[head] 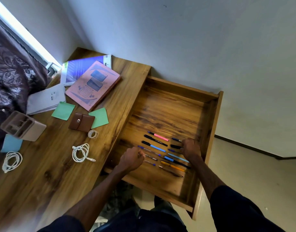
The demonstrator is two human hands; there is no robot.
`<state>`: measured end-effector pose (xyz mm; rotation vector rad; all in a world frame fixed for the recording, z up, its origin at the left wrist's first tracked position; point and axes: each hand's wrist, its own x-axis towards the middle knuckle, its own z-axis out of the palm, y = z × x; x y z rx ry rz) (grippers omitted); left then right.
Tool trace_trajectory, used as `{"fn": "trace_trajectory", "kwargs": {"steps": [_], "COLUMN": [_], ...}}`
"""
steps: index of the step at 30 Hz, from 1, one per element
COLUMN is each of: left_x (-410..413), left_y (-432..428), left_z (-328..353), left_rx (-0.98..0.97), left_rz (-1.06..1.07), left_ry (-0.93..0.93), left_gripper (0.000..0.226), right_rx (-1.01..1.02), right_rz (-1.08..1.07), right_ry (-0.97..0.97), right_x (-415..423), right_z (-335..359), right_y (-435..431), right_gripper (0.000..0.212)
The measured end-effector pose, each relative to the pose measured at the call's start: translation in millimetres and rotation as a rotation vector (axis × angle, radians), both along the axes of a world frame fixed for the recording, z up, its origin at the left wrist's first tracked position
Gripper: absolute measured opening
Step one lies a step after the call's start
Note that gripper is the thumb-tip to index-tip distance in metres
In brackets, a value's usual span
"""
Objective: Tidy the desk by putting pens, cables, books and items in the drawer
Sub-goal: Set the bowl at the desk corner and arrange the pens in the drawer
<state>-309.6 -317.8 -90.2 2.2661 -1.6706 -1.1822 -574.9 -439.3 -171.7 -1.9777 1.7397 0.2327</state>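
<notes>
My left hand (132,159) is clenched inside the wooden drawer (182,87), pinching the end of a slim silver pen (151,158). My right hand (191,148) is curled over the tips of the row nearest it, but I cannot tell whether it grips any. The pens (158,147) lie between the hands in two rows, smooth plastic barrels with their long axes running hand to hand. Next, I judge, comes the coiled white cable (80,152), limp and loosely looped, on the grained tabletop (48,164) to the left of the left hand, which is the nearer one.
</notes>
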Motion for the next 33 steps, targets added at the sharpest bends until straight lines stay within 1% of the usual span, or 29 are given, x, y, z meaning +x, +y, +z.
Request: {"fn": "trace_trajectory", "kwargs": {"steps": [4, 15, 19, 24, 28, 30, 32, 33], "left_x": [-3, 2, 6, 12, 18, 22, 28, 31], "left_y": [4, 18, 24, 33, 37, 40, 42, 43], "left_z": [2, -4, -5, -11, -12, -10, -8, -5], "left_rx": [-0.008, -0.014, -0.003, 0.022, 0.028, 0.023, 0.002, -0.011], "left_rz": [-0.008, 0.029, 0.049, 0.078, 0.086, 0.094, 0.1, 0.099], "left_ry": [0.01, -0.03, -0.035, -0.04, -0.008, 0.005, 0.023, 0.034], "left_gripper": [0.006, 0.005, 0.006, 0.013, 0.013, 0.011, 0.01, 0.01], "right_rx": [0.024, 0.025, 0.015, 0.011, -0.04, -0.072, -0.117, -0.152], "right_rz": [-0.001, -0.118, -0.139, -0.166, -0.214, -0.222, -0.191, -0.16], "right_ry": [-0.003, -0.037, -0.001, -0.006, -0.032, -0.083, -0.139, -0.157], "right_x": [-4, 3, 5, 8, 19, 31, 45, 54], "right_z": [-5, -5, -3, -3, 4, 12, 18, 23], "right_y": [7, 16, 15, 17, 22, 25, 28, 31], "right_gripper": [0.023, 0.025, 0.023, 0.023, 0.021, 0.019, 0.01, 0.009]}}
